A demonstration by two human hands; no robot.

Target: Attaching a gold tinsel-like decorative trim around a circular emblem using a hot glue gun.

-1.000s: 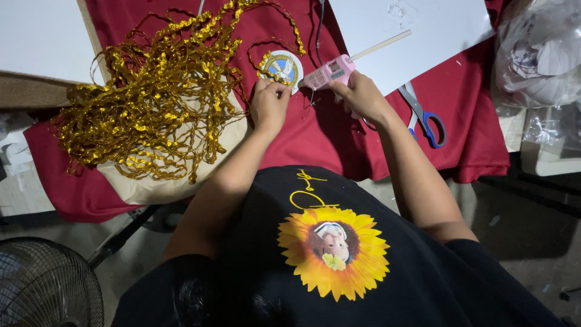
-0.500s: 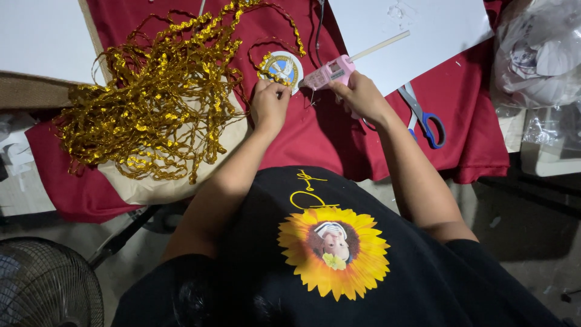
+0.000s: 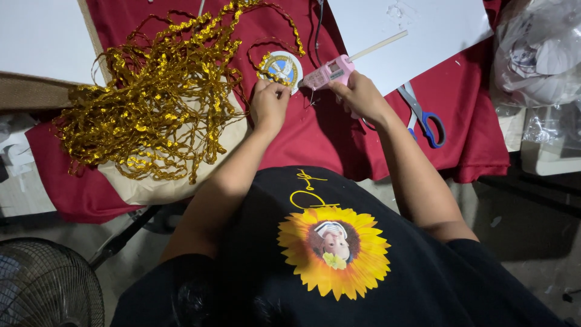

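Surface: dark red cloth [image 3: 315, 139] spread over a work table, seen from above, with a white sheet [image 3: 423, 36] lying at its far right part.
Round piece: small white disc [image 3: 281, 68] with a blue and gold picture in the middle and gold trim curling along its rim; it lies flat on the cloth, just beyond both hands.
Left hand [image 3: 269, 106]: fingers bunched, their tips pinching the gold trim at the near edge of the disc.
Right hand [image 3: 362, 97]: wrapped around the grip of a pink glue gun [image 3: 328, 74], whose nozzle points left at the disc's right edge, close to the left fingertips; a pale glue stick juts from the back of the gun.
Gold trim: big loose tangle of shiny gold ribbon [image 3: 151, 103] heaped left of the disc, partly on a cream cloth.
Nearby: blue-handled scissors [image 3: 423, 115] on the cloth, just right of the right wrist.
Floor: wire fan guard [image 3: 42, 284] at lower left.
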